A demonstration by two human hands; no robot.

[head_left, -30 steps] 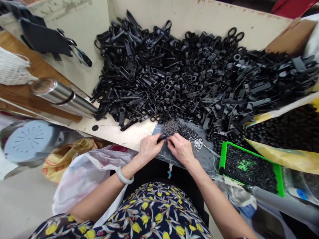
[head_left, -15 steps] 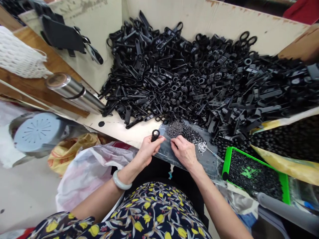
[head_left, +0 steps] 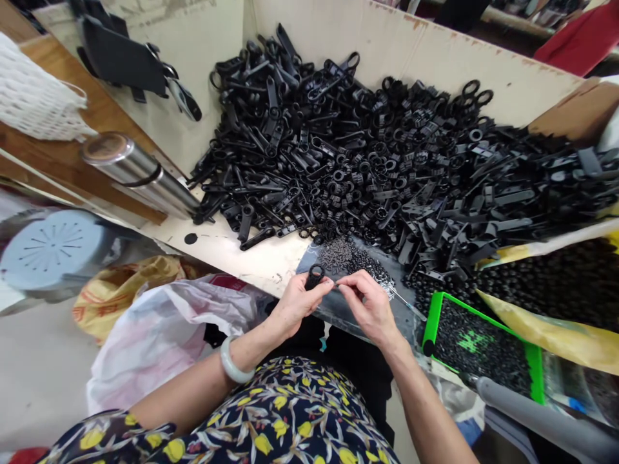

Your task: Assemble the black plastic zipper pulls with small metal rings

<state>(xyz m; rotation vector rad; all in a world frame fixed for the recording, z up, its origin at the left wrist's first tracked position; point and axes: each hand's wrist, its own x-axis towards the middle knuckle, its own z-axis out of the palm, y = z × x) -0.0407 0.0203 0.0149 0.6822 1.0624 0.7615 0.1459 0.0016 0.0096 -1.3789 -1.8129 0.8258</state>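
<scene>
Closed around a black plastic part with a ring-shaped end (head_left: 315, 274), my left hand (head_left: 296, 305) is over the front edge of the worktop. My right hand (head_left: 371, 308) faces it with thumb and forefinger pinched at the left fingertips; a tiny dark piece seems to be between them, too small to name. Just beyond the hands, small brown-grey pieces (head_left: 337, 255) and small black pieces (head_left: 363, 261) lie in little heaps on a dark mat (head_left: 309, 260). Silvery pins (head_left: 388, 287) lie beside a thin rod (head_left: 409, 303) to the right.
A large pile of black plastic parts (head_left: 309, 148) fills the back of the bench. A steel flask (head_left: 140, 174) stands left, above a blue stool (head_left: 55, 248) and a white bag (head_left: 159, 341). A green tray (head_left: 435, 322) of small black pieces sits right.
My right hand has lifted from beside the small heaps and met my left fingertips in a pinch. The ringed part has tilted in my left hand. The view has shifted slightly.
</scene>
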